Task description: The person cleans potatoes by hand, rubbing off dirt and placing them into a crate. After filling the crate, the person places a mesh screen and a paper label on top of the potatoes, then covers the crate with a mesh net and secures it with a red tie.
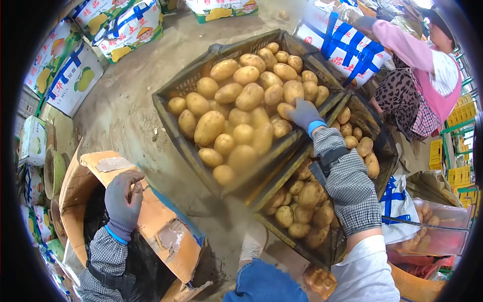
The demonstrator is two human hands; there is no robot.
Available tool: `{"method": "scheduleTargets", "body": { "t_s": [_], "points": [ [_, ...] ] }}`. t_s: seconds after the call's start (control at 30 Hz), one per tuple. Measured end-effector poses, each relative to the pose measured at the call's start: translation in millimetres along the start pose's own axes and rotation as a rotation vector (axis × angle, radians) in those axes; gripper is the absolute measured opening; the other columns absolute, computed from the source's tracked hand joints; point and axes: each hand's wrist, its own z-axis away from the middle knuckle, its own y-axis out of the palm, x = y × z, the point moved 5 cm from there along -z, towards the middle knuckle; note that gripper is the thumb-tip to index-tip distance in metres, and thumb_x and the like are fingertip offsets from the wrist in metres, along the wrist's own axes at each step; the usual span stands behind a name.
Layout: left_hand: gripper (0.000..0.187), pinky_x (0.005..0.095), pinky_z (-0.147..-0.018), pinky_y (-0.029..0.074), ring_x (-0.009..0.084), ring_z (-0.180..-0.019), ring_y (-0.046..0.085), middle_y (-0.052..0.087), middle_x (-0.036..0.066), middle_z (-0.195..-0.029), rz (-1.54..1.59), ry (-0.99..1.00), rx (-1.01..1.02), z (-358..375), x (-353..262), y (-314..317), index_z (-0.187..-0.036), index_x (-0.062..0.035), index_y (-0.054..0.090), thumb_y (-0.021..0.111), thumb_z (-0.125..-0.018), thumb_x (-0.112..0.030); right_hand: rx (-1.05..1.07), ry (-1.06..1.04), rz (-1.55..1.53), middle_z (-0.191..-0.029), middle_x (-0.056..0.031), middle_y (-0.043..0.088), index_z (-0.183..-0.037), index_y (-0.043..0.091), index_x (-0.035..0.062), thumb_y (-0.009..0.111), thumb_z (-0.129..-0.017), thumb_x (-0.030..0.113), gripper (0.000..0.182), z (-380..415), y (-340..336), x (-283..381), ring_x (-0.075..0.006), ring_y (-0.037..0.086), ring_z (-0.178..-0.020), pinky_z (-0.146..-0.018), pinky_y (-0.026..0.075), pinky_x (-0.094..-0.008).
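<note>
My right hand (305, 117), in a grey glove with a blue cuff, reaches into the large dark crate (176, 146) full of potatoes. Its fingers are closed on a potato (286, 111) near the right side of the pile. My left hand (122, 204), also grey-gloved, is over the flap of a torn cardboard box (168, 241) lined with black plastic. Its fingers are loosely bent and apart, with nothing visible in them. A smear on the lens blurs the lower middle potatoes (244, 158).
Two smaller potato crates (289, 244) (380, 136) adjoin the large one. Printed cartons (75, 83) stand at the left and back. A person in pink (420, 75) is at the right, by a blue-taped carton (347, 48). Yellow crates (460, 110) stand at far right.
</note>
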Motion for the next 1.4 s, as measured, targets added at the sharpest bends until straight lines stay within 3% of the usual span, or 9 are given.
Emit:
{"method": "scheduleTargets", "body": {
  "t_s": [0.37,0.57,0.7,0.8,0.9,0.97,1.13,1.27,1.4],
  "points": [
    [0.015,0.0381,-0.081,0.05,0.0326,-0.09,0.064,0.066,0.015,-0.096,0.012,-0.027,0.018,-2,-4,-1,-0.095,-0.0019,0.065,0.059,-0.084,-0.009,0.104,-0.18,-0.229,-0.122,-0.0189,0.061,-0.128,0.056,0.0132,0.076,-0.071,0.024,0.062,13,-5,14,-0.0336,0.056,-0.116,-0.099,0.045,-0.0391],
    [0.015,0.038,-0.082,0.05,0.032,-0.091,0.064,0.066,0.015,-0.096,0.035,-0.052,0.012,0,-3,-1,-0.096,-0.0014,0.065,0.059,-0.084,-0.008,0.162,-0.374,-0.368,-0.125,-0.0186,0.058,-0.132,0.05,0.0029,0.072,-0.077,0.022,0.062,12,6,30,-0.0299,0.058,-0.115,-0.098,0.047,-0.0367],
    [0.015,0.0381,-0.083,0.05,0.0318,-0.094,0.064,0.066,0.015,-0.098,-0.018,-0.007,0.062,3,-1,-2,-0.096,-0.0013,0.065,0.059,-0.084,-0.008,0.33,0.012,-1.146,-0.124,-0.0167,0.055,-0.132,0.046,0.0025,0.062,-0.084,0.02,0.053,-19,-2,-11,-0.0298,0.062,-0.106,-0.086,0.056,-0.0373],
    [0.022,0.0389,-0.087,0.049,0.033,-0.099,0.062,0.064,0.016,-0.105,-0.056,0.034,0.142,-7,-11,5,-0.103,-0.001,0.062,0.061,-0.082,-0.009,0.022,0.064,-1.525,-0.118,-0.0119,0.056,-0.129,0.046,0.0047,0.058,-0.087,0.013,0.044,-34,-40,-59,-0.0234,0.062,-0.102,-0.083,0.057,-0.035],
    [0.05,0.0408,-0.096,0.045,0.0356,-0.111,0.057,0.056,0.02,-0.123,-0.091,0.181,0.308,-34,-35,28,-0.125,0.0001,0.053,0.068,-0.078,-0.011,-0.301,0.067,-1.159,-0.115,-0.0131,0.057,-0.127,0.051,0.0067,0.061,-0.087,0.015,0.042,-47,-51,-103,-0.0217,0.063,-0.093,-0.077,0.057,-0.0327],
    [0.067,0.0427,-0.099,0.044,0.0375,-0.117,0.053,0.051,0.021,-0.131,-0.073,0.28,0.421,-76,-83,64,-0.133,-0.0016,0.046,0.072,-0.073,-0.013,-0.384,0.031,-1.122,-0.114,-0.0115,0.058,-0.125,0.055,0.0066,0.066,-0.084,0.02,0.044,-49,-43,-112,-0.0182,0.062,-0.096,-0.075,0.054,-0.03],
    [0.07,0.0437,-0.092,0.047,0.0369,-0.108,0.055,0.052,0.018,-0.118,0.054,0.511,0.266,-199,-183,221,-0.135,-0.0074,0.044,0.072,-0.073,-0.021,-0.642,-0.001,-0.615,-0.1,-0.0104,0.063,-0.121,0.058,0.0048,0.07,-0.079,0.025,0.048,-57,-34,-121,-0.0152,0.064,-0.084,-0.071,0.052,-0.0284],
    [0.085,0.0442,-0.091,0.046,0.0358,-0.112,0.053,0.05,0.018,-0.124,-0.258,0.422,0.274,-272,-238,348,-0.141,-0.0154,0.038,0.076,-0.067,-0.028,-0.526,0.119,-1.045,-0.091,-0.0118,0.065,-0.118,0.056,0.0024,0.069,-0.082,0.025,0.045,-58,-33,-125,-0.0144,0.065,-0.066,-0.062,0.052,-0.0287],
    [0.094,0.0448,-0.093,0.044,0.0342,-0.113,0.053,0.049,0.017,-0.126,-0.327,0.395,0.421,-298,-262,381,-0.142,-0.0181,0.036,0.08,-0.059,-0.03,-0.523,0.073,-1.13,-0.089,-0.0102,0.065,-0.116,0.055,0.0009,0.068,-0.084,0.025,0.043,-59,-31,-127,-0.0137,0.064,-0.065,-0.059,0.052,-0.0271]
  ]
}}
